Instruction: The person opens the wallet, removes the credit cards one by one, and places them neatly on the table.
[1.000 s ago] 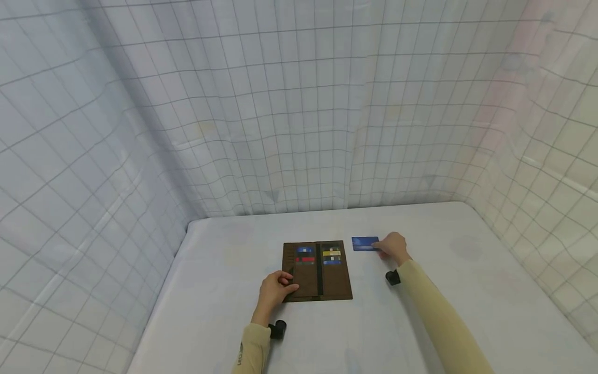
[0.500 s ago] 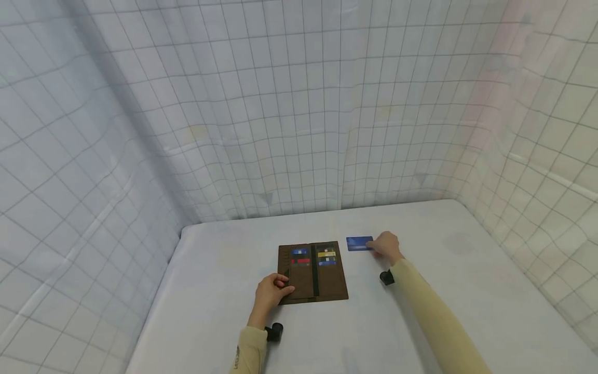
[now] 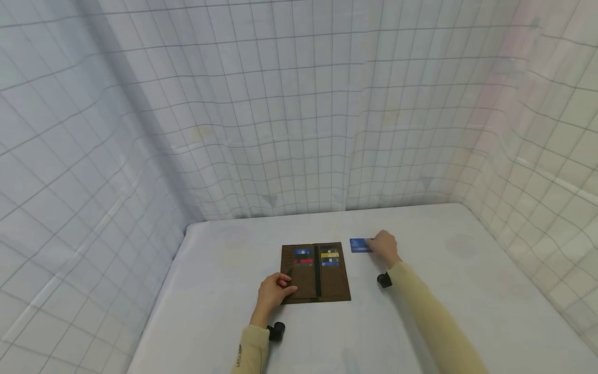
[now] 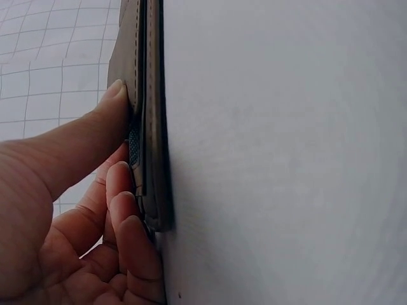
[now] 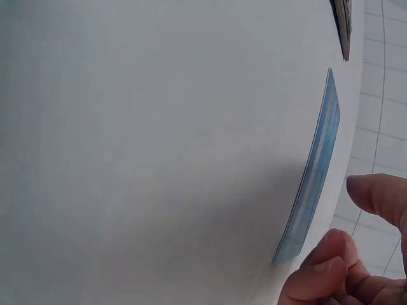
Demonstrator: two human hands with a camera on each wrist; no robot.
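Note:
A brown long wallet (image 3: 334, 283) lies spread flat on the white table, with several cards (image 3: 330, 255) in its slots. At its lower left corner my left hand (image 3: 272, 292) holds the edge. In the left wrist view, the thumb (image 4: 114, 92) presses the wallet's top and the other fingers curl against its side. To the right of the wallet, a blue card (image 3: 358, 245) lies flat on the table. My right hand (image 3: 385, 247) is at the card's right end; in the right wrist view its thumb (image 5: 375, 194) hovers apart above the card, with fingertips close by the near end.
White grid-patterned curtains (image 3: 299, 114) surround the table (image 3: 210, 291) at the back and both sides. Small black wrist cameras (image 3: 276, 331) sit on both wrists.
My right hand has shifted slightly left over the blue card, covering more of its right end. The left hand stays on the wallet. The head view has swayed a little.

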